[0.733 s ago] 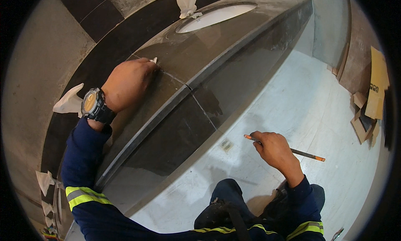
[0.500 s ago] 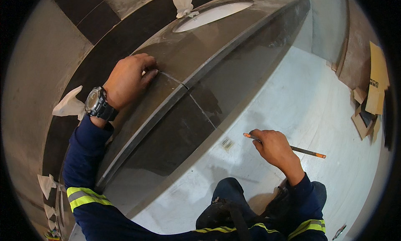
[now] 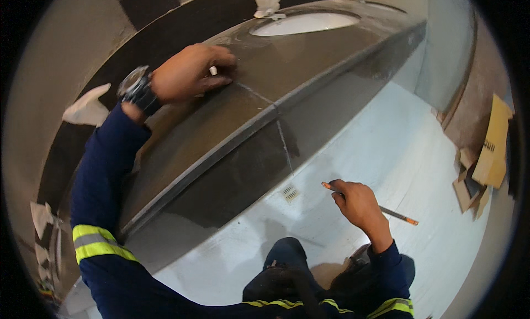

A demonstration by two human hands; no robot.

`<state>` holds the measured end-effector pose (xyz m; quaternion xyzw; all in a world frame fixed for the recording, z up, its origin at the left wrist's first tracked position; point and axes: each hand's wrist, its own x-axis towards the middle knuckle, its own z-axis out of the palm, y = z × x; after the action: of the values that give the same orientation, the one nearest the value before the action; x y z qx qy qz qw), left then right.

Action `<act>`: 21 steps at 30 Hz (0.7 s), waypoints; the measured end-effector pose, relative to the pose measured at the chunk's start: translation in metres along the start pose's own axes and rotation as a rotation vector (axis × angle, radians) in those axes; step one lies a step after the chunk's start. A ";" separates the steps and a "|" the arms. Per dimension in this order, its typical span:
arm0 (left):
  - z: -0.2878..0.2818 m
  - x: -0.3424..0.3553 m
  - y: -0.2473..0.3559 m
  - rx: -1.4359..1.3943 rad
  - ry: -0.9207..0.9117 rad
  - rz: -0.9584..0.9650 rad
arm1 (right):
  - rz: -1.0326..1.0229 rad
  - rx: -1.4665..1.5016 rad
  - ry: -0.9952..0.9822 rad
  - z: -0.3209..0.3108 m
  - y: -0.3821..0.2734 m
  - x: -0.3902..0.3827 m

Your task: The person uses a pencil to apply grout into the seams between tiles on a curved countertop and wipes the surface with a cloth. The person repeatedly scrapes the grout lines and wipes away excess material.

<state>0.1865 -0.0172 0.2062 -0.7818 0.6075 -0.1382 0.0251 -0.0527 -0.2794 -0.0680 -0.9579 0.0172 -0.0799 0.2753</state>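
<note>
My left hand (image 3: 193, 73), with a black watch (image 3: 138, 91) on its wrist, rests over the dark stone-look countertop (image 3: 309, 59). Its fingers are bent together at the far end of a pale joint line (image 3: 256, 93) in the top. A small white spot shows between thumb and fingers; whether they pinch anything cannot be made out. Lower right, my right hand (image 3: 356, 206) is closed around a thin dark strip with orange ends (image 3: 397, 214). That strip is held above the pale floor, apart from the counter.
A white oval basin (image 3: 306, 24) is set into the counter further back. White wrapped fittings (image 3: 88, 106) stick out along the curved dark wall band. A floor drain (image 3: 290, 193) lies below the counter front. Torn cardboard (image 3: 491, 148) leans at the right wall.
The whole view has shifted, so the counter sits further right and the basin shows higher. My left hand stays by the joint, its wrist raised a little. The right hand keeps its hold.
</note>
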 end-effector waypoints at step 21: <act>0.000 -0.005 0.008 -0.005 -0.038 -0.013 | -0.005 0.015 -0.025 0.007 -0.001 0.004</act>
<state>0.1777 -0.0148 0.2031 -0.7883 0.6022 -0.1218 0.0338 -0.0475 -0.2746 -0.0729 -0.9568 0.0109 -0.0689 0.2824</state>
